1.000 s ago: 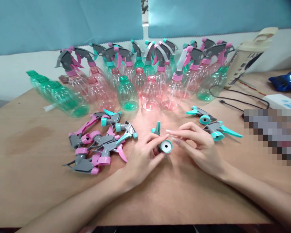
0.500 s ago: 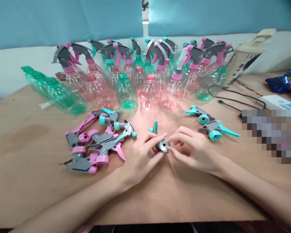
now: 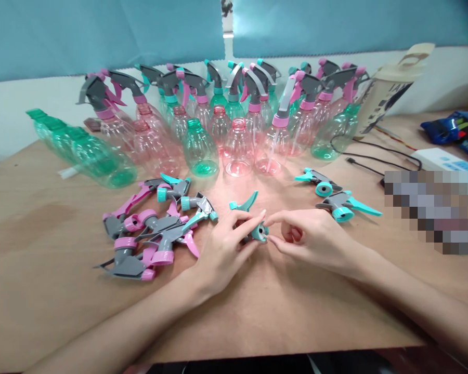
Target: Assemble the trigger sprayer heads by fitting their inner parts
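My left hand (image 3: 222, 249) grips a teal and grey trigger sprayer head (image 3: 253, 221) just above the wooden table (image 3: 42, 234), its teal lever pointing up and away. My right hand (image 3: 310, 240) pinches at the sprayer's round collar with thumb and forefinger. Left of my hands lies a pile of pink and grey sprayer heads (image 3: 152, 234). Two more teal sprayer heads (image 3: 335, 200) lie to the right of my hands.
Pink and green clear bottles (image 3: 237, 140), some fitted with sprayers, stand in a cluster at the back. Green bottles (image 3: 86, 153) lie on their sides at the left. A black cable (image 3: 374, 161), a white box (image 3: 440, 158) and a paper bag (image 3: 390, 91) are at the right.
The sprayer head has turned in my left hand, so its collar faces less toward me. My right hand closed from a reaching pose into a pinch on the collar.
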`<state>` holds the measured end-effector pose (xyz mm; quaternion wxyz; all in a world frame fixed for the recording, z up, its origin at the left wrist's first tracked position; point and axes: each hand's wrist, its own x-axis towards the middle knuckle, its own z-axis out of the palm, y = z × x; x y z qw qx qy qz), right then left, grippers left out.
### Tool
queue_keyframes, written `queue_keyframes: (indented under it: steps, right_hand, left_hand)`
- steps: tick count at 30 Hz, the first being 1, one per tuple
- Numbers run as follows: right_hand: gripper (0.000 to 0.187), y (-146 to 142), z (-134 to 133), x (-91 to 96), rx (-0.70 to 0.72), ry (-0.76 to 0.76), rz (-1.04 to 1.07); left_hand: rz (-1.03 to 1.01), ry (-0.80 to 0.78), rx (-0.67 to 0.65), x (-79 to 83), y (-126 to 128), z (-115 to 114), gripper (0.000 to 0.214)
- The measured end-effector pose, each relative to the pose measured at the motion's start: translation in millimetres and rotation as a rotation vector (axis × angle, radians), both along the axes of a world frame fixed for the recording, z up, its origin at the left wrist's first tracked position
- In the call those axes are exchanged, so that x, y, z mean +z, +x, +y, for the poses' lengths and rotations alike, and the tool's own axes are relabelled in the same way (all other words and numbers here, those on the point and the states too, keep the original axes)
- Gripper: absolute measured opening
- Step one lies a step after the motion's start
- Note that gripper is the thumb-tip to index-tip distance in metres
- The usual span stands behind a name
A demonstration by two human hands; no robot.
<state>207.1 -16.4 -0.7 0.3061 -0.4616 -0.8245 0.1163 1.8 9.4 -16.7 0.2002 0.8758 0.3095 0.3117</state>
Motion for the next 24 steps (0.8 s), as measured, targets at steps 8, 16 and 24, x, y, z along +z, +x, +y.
queue_keyframes:
  steps: [8,16,24]
  right_hand:
    - [0.010,-8,-2,-5.8,-0.018,0.083,0.055]
    - [0.013,-13,-4,-13.1,-0.080,0.143,0.147]
    - [0.015,-7,-1,-9.2,-0.036,-0.012,0.128]
  left_hand:
    - [0.008,-0.026,-0.019,0.9,5,3,0.037]
    - [-0.002,-0.007,-0.029,1.5,4,1,0.036]
    - [-0.012,-0.039,0.028,1.5,4,0,0.041]
